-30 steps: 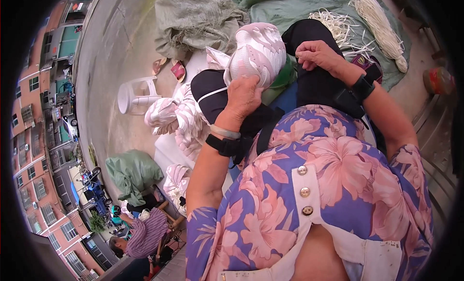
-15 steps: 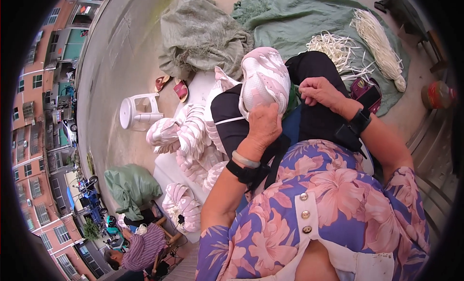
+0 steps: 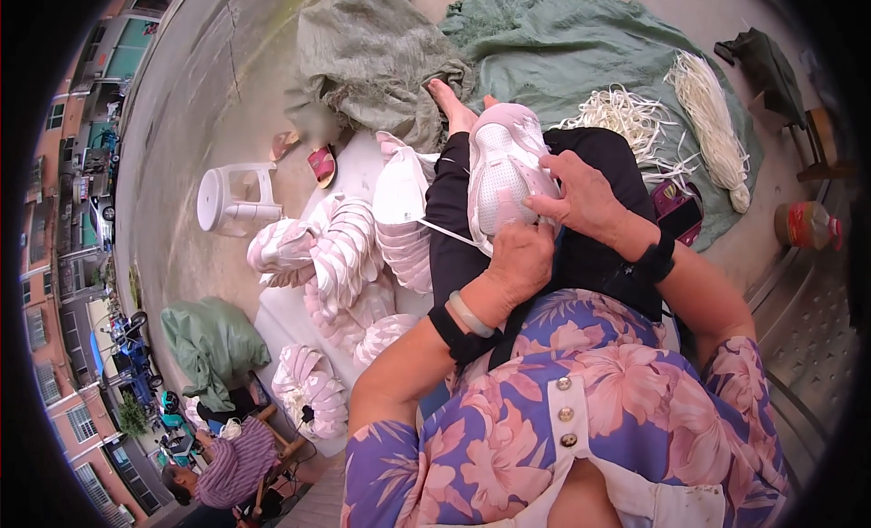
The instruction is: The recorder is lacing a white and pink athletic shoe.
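A pink and white shoe upper rests across my thighs, its mesh side facing up. My left hand is closed at the upper's near end, its fingertips pinching the edge. A white shoelace runs out leftward from beside this hand. My right hand lies against the upper's right edge, thumb and index finger apart, the thumb touching the surface. Whether it also holds a lace end cannot be made out. Left of my knee lie stacked pink and white shoe uppers.
Loose white laces and a lace bundle lie on a green sheet. A purple pouch with a phone is beside my right knee. Left are a white stool, a sandal and a seated person.
My right hand has moved left onto the upper's edge, and its fingers have spread. The left hand still grips the near end. My view has shifted, and bare feet now show beyond the upper.
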The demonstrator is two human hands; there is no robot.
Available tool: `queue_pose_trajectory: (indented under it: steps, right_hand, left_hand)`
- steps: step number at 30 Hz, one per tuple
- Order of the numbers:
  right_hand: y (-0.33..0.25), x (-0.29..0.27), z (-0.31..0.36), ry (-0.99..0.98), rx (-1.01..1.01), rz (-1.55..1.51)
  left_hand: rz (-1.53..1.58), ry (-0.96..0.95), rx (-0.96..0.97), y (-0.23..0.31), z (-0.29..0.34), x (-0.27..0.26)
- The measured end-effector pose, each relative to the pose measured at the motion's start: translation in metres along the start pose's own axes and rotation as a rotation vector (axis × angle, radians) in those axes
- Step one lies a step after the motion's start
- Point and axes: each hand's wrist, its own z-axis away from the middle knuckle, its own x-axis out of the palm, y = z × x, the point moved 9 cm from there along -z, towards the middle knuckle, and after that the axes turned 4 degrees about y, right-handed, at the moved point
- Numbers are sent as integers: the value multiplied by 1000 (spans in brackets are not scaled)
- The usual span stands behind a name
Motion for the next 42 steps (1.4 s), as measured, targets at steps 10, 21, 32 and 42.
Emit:
queue_pose_trajectory:
  steps: [10,21,32,42]
  right_hand:
    - [-7,8,9,-33,-61,135]
    - [48,35,-7,-267,217,-450]
    - [-7,33,-6,-119,-302,397]
    - [25,42,14,-237,-214,471]
  left_hand:
    - [172,286,-126,-83,30,-60]
    - [411,-3,-398,-68,41,1]
    - [350,-182,-425,-78,46,7]
    - [178,-210,-283,-71,30,1]
